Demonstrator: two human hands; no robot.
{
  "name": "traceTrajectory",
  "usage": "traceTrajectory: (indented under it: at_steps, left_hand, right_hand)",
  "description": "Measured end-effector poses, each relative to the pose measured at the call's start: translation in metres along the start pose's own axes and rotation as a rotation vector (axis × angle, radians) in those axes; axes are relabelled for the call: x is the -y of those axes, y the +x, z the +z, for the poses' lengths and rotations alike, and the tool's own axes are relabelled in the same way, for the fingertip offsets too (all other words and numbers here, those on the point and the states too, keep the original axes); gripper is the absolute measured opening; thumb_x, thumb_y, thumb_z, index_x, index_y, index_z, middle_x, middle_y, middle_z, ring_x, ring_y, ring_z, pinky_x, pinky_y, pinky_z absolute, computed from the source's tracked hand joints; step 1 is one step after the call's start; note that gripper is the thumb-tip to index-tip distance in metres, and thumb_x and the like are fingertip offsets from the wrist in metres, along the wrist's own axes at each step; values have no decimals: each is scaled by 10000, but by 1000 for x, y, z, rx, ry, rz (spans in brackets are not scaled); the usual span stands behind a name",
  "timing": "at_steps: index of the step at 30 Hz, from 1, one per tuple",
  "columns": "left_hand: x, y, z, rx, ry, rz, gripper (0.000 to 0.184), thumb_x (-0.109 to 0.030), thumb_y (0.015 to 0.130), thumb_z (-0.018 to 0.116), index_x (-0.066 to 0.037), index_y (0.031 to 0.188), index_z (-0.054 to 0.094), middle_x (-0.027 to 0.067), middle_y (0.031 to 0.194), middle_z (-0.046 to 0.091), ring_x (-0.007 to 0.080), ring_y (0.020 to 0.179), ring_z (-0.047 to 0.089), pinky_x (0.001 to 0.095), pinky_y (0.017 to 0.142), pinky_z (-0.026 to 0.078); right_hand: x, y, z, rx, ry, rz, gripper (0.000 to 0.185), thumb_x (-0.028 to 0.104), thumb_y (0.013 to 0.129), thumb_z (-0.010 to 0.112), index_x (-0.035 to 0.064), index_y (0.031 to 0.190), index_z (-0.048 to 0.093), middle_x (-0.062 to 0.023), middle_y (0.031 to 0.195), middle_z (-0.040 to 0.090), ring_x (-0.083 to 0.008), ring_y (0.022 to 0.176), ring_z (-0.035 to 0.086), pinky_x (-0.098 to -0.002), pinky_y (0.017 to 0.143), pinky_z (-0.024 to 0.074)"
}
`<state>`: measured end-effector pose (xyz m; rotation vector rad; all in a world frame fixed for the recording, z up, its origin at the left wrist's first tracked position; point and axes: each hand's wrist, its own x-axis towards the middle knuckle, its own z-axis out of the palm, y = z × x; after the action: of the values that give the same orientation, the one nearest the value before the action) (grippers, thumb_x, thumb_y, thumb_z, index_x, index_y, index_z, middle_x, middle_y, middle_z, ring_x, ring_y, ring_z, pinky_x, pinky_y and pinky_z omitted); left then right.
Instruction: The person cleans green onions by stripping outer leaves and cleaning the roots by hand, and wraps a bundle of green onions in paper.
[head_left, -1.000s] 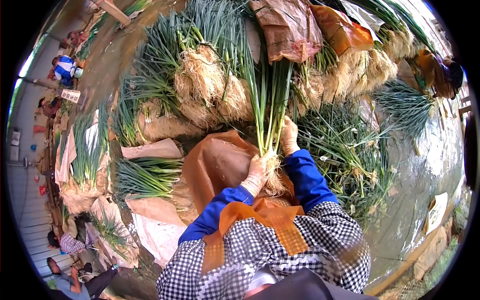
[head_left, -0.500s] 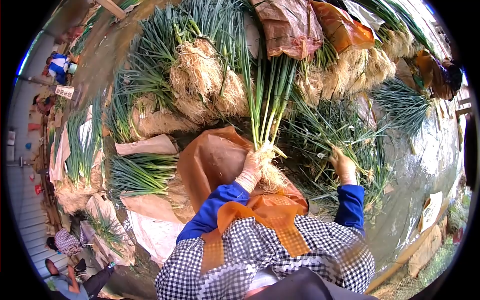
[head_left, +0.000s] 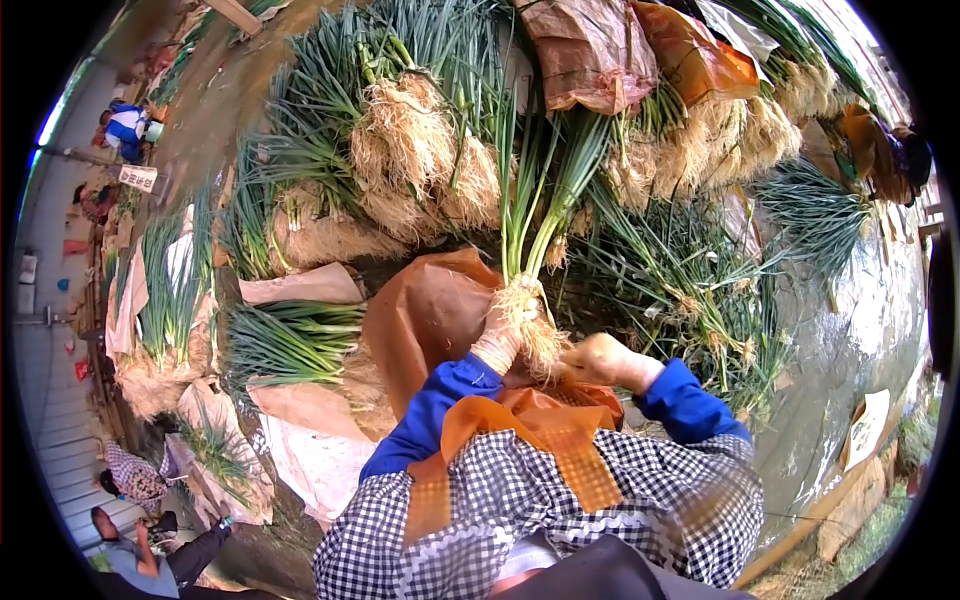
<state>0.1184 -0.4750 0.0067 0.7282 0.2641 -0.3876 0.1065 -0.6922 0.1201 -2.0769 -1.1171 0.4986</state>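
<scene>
Left hand (head_left: 497, 338) gripping a green-leaved, white-stalked bunch (head_left: 514, 250) at centre, fingers partly vanishing behind its stringy tan roots (head_left: 544, 345). Leaf tips (head_left: 588, 145) blending into piled greenery (head_left: 468, 55), 12 o'clock. Right hand (head_left: 605, 362) curling beside the roots, cannot tell if pinching; no longer reaching over the tangled green heap (head_left: 690, 290), 3 o'clock.

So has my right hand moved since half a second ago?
Yes: the right hand has moved left, away from the leaf pile, to the roots by the left hand.

1 scallion bunch (head_left: 521, 285) is in the left hand (head_left: 499, 338); stacked scallions (head_left: 298, 342) lie to its left, loose scallions (head_left: 700, 300) to its right.
</scene>
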Motion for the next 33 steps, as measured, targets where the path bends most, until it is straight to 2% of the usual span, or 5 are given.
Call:
traceTrajectory:
  at_steps: [11,19,21,27,33]
  left_hand:
    - [-27,-23,56,-187,-315,-150,165,-164,932,481,-34,984,569,86,879,614,161,771,597,257,626,487]
    - [-44,-7,13,-117,941,67,302,-256,776,464,-20,908,601,146,996,606,246,1016,537,334,984,375]
    - [-55,-17,29,229,-555,-287,278,-263,927,475,-37,1064,559,50,761,550,155,638,533,279,609,493]
    - [-56,-31,64,-44,-248,-328,254,-182,910,546,16,1069,560,55,767,582,109,562,545,202,472,466]
    - [-93,-54,74,-49,-73,-336,302,-94,817,584,52,1081,561,133,903,640,178,683,622,244,598,536]
  right_hand:
    - [-29,56,10,-163,1306,463,255,210,928,537,33,1107,577,-64,939,634,-91,873,548,-258,802,461]
    - [-15,-14,-12,417,4,95,197,289,820,581,118,888,651,-119,750,632,-267,663,624,-367,588,494]
    - [-39,-18,-55,692,-536,684,387,418,867,505,147,1118,620,-140,974,649,-262,824,642,-355,691,507]
    - [-84,43,-69,-713,591,559,606,424,881,549,9,1305,424,-103,1011,644,-180,953,607,-315,784,487]
    - [-69,62,-106,-293,1038,496,243,332,888,544,90,867,565,48,717,505,-68,609,442,-224,585,388]
